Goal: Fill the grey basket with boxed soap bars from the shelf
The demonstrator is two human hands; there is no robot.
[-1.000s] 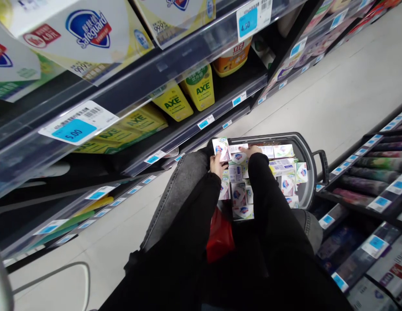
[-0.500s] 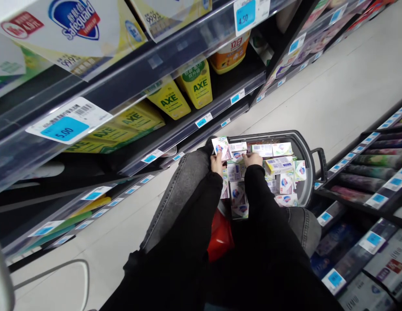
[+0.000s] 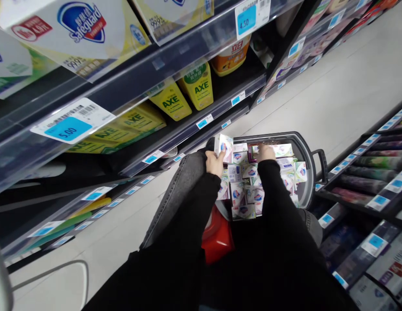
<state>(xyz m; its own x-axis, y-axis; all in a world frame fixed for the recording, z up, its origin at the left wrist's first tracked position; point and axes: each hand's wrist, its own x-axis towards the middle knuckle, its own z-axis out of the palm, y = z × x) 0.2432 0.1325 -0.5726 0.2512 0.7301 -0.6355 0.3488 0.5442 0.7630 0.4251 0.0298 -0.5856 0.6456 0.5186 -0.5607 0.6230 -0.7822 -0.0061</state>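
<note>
A grey shopping basket (image 3: 306, 149) stands on the floor between my knees, full of several small white soap boxes (image 3: 243, 190). My left hand (image 3: 214, 163) is closed on one white soap box (image 3: 224, 147) held upright at the basket's near left rim. My right hand (image 3: 265, 152) reaches deeper into the basket and rests on the boxes near the far side; its fingers are curled down among them, and what they grip is hidden. Both arms wear black sleeves.
Shelves on the left carry yellow AXE bottles (image 3: 198, 86), Safeguard boxes (image 3: 81, 30) and blue price tags (image 3: 68, 125). A second shelf unit (image 3: 376, 172) runs along the right. A red object (image 3: 217, 237) lies under my arms. Pale floor stretches ahead.
My right hand has moved from the middle of the basket to its far side. My left hand has lifted its soap box slightly higher.
</note>
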